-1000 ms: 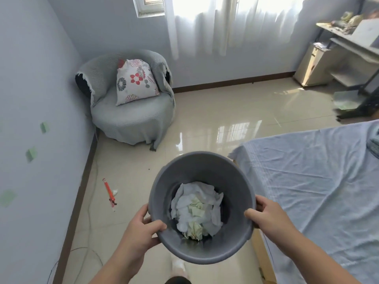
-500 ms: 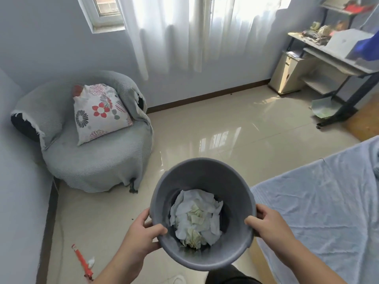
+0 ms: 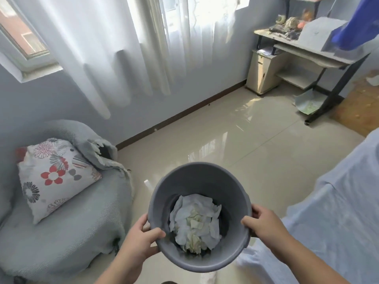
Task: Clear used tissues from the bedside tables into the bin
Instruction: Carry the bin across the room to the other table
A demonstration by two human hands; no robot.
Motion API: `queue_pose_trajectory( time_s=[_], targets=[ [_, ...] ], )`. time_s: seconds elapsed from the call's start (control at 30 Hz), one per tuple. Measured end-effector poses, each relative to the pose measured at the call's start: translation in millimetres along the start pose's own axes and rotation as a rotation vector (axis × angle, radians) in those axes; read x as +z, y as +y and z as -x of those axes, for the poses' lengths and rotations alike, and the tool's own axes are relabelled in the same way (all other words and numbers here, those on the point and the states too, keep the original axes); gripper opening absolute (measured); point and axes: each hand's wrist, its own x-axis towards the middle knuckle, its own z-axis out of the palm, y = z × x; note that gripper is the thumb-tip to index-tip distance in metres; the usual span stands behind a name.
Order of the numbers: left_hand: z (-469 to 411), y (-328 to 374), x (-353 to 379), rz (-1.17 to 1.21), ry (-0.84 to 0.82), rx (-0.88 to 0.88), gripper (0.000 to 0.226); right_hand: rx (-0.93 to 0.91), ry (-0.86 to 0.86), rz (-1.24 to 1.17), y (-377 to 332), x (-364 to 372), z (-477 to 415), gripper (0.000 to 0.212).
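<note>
A round grey plastic bin is held up in front of me over the tiled floor. My left hand grips its left rim with the thumb hooked inside. On the right rim, my right hand is closed the same way. Crumpled white and pale green used tissues lie piled in the bottom of the bin. No bedside table is in view.
A grey covered armchair with a flowered cushion stands close on the left. The bed with a light blue sheet fills the right. A desk and small cabinet stand at the far right, by the curtained window.
The view has swung right and forward: the armchair slid to the left edge and the desk came closer. Both hands keep the same hold on the bin.
</note>
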Motion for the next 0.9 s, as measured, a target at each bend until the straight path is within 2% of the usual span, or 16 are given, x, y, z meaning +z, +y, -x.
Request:
queue_pose_trajectory(
  time_s=[0.2, 0.47, 0.73, 0.9],
  targets=[
    [-104.9, 107.8, 74.9, -0.108, -0.156, 0.023, 0.062, 0.015, 0.149, -0.116, -47.1, -64.4, -74.8, 0.025],
    [-272.7, 218.6, 198.5, -0.302, -0.365, -0.038, 0.062, 0.156, 0.381, -0.279, -84.5, -133.2, -183.1, 0.023],
    [-363.5, 342.7, 376.2, -0.499, -0.688, -0.024, 0.062, 0.231, 0.683, -0.424, -131.7, -230.2, -230.1, 0.024],
    [-405.0, 376.7, 498.9, -0.588, -0.812, 0.003, 0.057, 0.245, 0.825, -0.506, -129.4, -306.1, -272.2, 0.023]
  ],
)
